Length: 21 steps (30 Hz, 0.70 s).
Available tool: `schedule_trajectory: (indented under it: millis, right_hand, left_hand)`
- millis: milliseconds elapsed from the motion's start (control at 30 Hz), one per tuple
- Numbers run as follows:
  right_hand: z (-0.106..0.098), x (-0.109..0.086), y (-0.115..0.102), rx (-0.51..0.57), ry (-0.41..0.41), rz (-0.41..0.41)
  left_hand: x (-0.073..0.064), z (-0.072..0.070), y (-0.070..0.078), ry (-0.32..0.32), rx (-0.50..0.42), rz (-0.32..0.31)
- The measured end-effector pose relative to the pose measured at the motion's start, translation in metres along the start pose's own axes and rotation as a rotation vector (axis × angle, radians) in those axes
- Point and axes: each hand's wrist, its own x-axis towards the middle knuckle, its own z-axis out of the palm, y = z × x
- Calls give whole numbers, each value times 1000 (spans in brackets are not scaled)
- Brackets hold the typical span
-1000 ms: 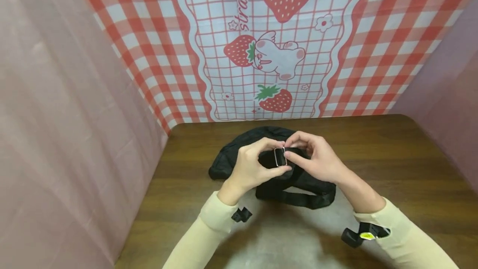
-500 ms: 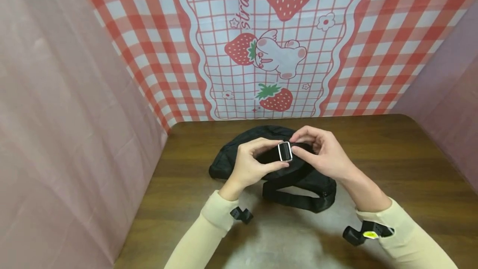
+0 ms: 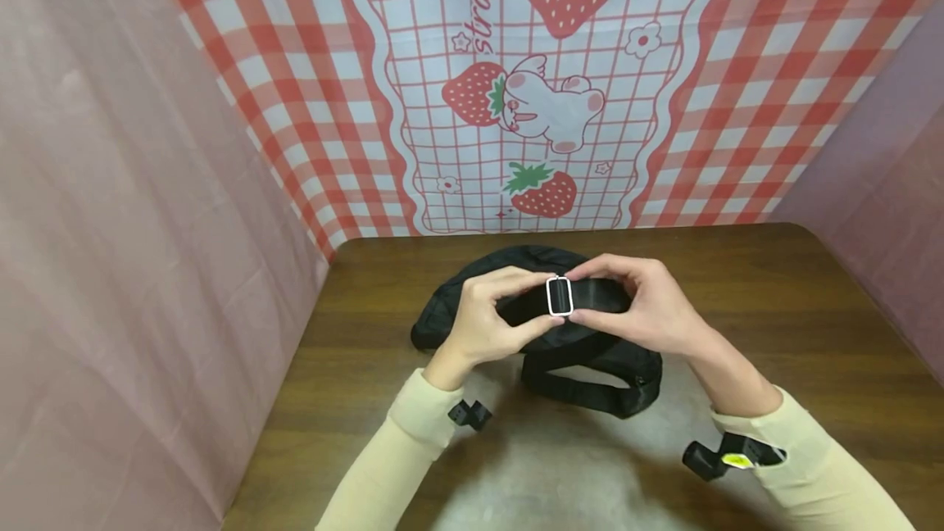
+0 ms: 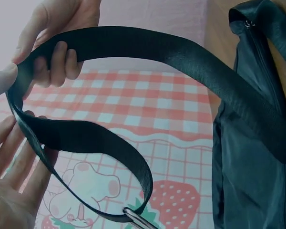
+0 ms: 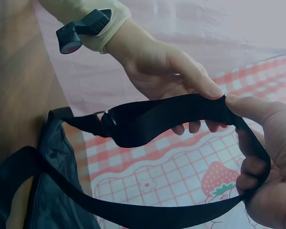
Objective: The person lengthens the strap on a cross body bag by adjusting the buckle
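Note:
Over a black half-moon bag [image 3: 450, 301], both hands hold its webbing strap [image 3: 601, 296] stretched level at a silver rectangular strap slider [image 3: 560, 297]. My left hand [image 3: 483, 318] pinches the strap's top and bottom edges between fingertips and thumb at the slider's left side. Opposite it, my right hand [image 3: 656, 310] grips the edges at the right side, fingertips nearly meeting the left ones. The left wrist view shows the strap [image 4: 119, 43] curving in a loop, one run reaching the bag [image 4: 257, 143] and a metal ring [image 4: 140, 219] at the lower bend.
The bag lies on a brown wooden table [image 3: 354, 400], with a strap loop [image 3: 583, 392] trailing toward the near side. A red checked cloth with strawberries [image 3: 546, 191] hangs behind. A pink curtain [image 3: 147, 228] stands at the left.
The slider has turned from edge-on to face the head camera. My right fingers have spread from a pinch at its upper right to the strap's two edges. The trailing loop has shifted slightly right.

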Motion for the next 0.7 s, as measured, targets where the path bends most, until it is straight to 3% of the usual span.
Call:
schedule_trajectory:
  millis: [100,300,400,567,700]
  right_hand:
    - [0,2,0,-3,9,15]
    - [3,11,-2,-20,2,98]
    - [5,15,-2,-47,6,127]
    - [8,17,-3,-71,20,132]
    - [9,15,-4,-70,27,104]
  left_hand:
    - [2,-2,0,-31,-32,-53]
    - [6,-7,-1,-92,-145,-289]
    - [7,-9,-2,-92,-186,-370]
    - [7,-9,-1,-61,-217,-410]
    - [4,-10,-1,-48,-227,-372]
